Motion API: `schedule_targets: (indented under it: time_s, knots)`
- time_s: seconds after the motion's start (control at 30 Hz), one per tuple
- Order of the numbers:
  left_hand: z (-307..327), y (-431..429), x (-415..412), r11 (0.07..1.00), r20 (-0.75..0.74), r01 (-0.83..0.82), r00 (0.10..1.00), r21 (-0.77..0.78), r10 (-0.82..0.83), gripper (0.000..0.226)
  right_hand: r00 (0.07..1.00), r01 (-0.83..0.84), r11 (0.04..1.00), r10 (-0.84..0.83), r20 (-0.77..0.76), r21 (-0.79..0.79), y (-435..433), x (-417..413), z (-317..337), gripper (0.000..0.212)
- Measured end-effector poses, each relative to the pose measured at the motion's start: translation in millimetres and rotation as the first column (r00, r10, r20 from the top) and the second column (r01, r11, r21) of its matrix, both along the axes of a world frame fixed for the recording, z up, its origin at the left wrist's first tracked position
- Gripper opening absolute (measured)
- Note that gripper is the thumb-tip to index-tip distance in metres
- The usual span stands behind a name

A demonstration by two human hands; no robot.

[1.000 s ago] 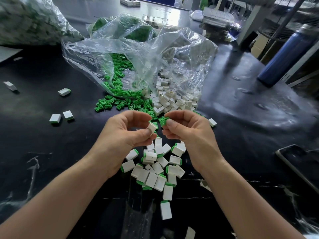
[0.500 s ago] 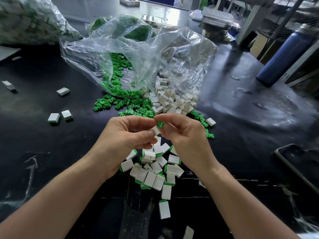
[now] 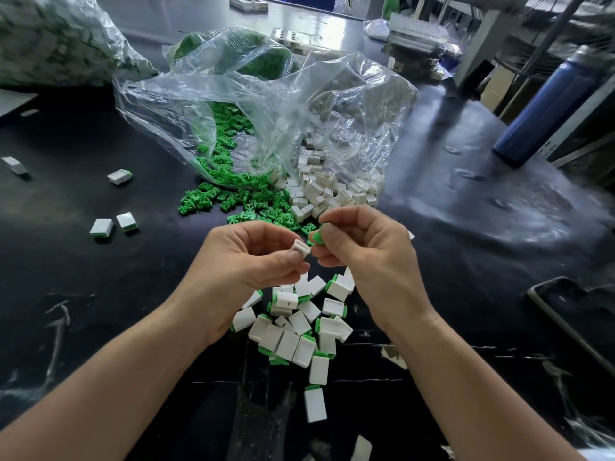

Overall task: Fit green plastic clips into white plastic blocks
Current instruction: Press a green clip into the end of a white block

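Pinching is noted both sides: white block (image 3: 301,249) held by left hand (image 3: 246,266) fingers, green clip (image 3: 316,236) by right hand (image 3: 364,257) fingers, over the bench (image 3: 100,294). Clip lies just right of and slightly above block, apart; not yet seated.

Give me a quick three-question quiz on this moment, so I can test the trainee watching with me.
1. The left hand holds a white block. What does the right hand pinch?
2. True or false: the two held parts are already joined.
3. The pile of finished blocks lies: A inside the clear bag; B on the table, between the wrists; C beside the blue bottle.

Key: 1 a green clip; 2 false, they are close but apart; 3 B.
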State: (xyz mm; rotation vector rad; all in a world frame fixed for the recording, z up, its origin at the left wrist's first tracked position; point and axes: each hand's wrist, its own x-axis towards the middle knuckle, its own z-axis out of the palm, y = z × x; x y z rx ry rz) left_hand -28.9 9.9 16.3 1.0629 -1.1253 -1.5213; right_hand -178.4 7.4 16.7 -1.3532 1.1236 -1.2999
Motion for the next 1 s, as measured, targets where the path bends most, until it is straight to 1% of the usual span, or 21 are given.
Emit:
schedule_targets:
  time_s: [0.1,0.17,0.27,0.37,0.5,0.57,0.73,0.9,1.0]
  knots:
    - [0.4,1.3,-0.6,1.000,0.059,-0.001,0.998,-0.022,0.002,0.023,0.998,-0.025,0.999,0.023,0.059,0.035,-1.1,0.8,-0.8,0.016]
    - [1.1,2.2,-0.7,0.999,0.082,-0.003,0.997,-0.033,0.005,0.022,0.997,-0.040,0.998,0.037,0.069,0.039,-0.7,2.5,-1.6,0.016]
    - [0.9,2.9,-1.2,0.999,0.099,-0.001,0.995,-0.049,0.006,0.021,0.999,-0.039,0.999,0.038,0.037,0.022,1.0,5.3,-1.6,0.017]
    - [-0.3,3.4,-2.2,0.998,0.118,-0.013,0.993,-0.062,0.020,0.013,0.999,-0.038,0.999,0.038,0.009,0.021,2.3,6.1,-0.5,0.018]
    - [-0.5,3.8,-2.0,0.997,0.152,-0.006,0.988,-0.075,0.018,0.013,0.999,-0.025,1.000,0.025,-0.031,0.016,3.2,7.1,-1.5,0.019]
    - [-1.1,3.3,-1.5,0.997,0.146,-0.010,0.989,-0.075,0.021,0.010,0.998,-0.016,1.000,0.016,-0.066,0.007,2.9,7.2,-2.2,0.020]
    - [-2.2,3.6,-1.9,0.997,0.118,-0.020,0.993,-0.080,0.029,0.012,0.993,0.000,0.999,-0.005,-0.120,-0.041,2.9,6.6,-4.4,0.022]
    - [-5.2,3.7,-3.7,0.994,0.067,-0.077,0.994,-0.080,0.082,0.007,0.984,-0.069,0.994,0.053,-0.170,-0.088,3.8,8.9,-4.9,0.030]
    - [-5.1,3.8,-4.0,0.993,0.048,-0.078,0.995,-0.091,0.083,0.010,0.988,-0.058,0.995,0.047,-0.145,-0.076,3.9,7.9,-3.5,0.030]
